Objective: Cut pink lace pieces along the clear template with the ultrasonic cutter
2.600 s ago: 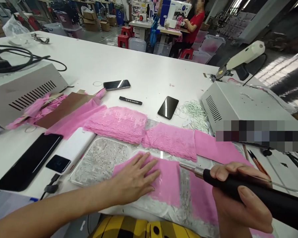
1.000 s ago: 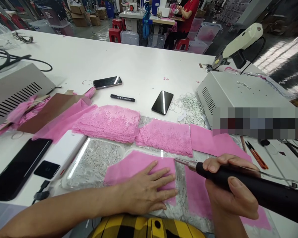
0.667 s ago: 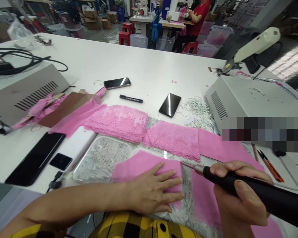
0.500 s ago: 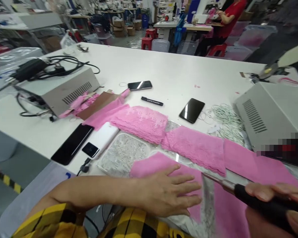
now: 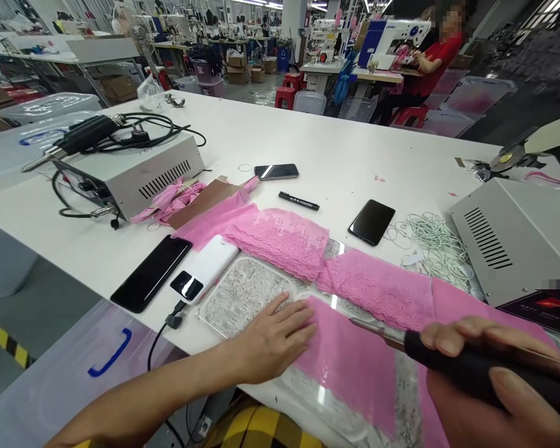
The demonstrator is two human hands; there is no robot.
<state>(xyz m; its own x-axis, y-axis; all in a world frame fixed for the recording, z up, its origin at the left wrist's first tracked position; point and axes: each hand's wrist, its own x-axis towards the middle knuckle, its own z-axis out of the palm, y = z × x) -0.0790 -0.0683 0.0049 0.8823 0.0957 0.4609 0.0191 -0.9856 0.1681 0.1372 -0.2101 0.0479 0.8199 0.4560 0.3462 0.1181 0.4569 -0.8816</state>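
My left hand [image 5: 275, 339] rests on the left edge of a smooth pink fabric piece [image 5: 354, 367], fingers stretched out. The fabric lies on a glossy, grey mottled board [image 5: 240, 292]. In my right hand [image 5: 490, 373] is a black-handled cutting tool [image 5: 424, 348], gripped around its handle. Its slim metal tip points left, over the upper part of the fabric; whether it touches cannot be told. Behind it lie a pink scalloped lace strip [image 5: 378, 283] and another pink lace piece [image 5: 280, 239]. More pink fabric runs beneath and beyond my right hand.
Grey metal boxes stand left [image 5: 154, 174] and right [image 5: 518, 233], the left one carrying a black handpiece [image 5: 91, 134] and cables. Phones [image 5: 152, 274], [image 5: 372, 222], a marker [image 5: 298, 201] and pale green cords [image 5: 438, 242] lie about. A person in red [image 5: 441, 62] sits far off.
My left hand has shifted left on the board. Pink cloth that showed left of it is gone from there, baring the mottled board. The tool's tip has moved left over the fabric.
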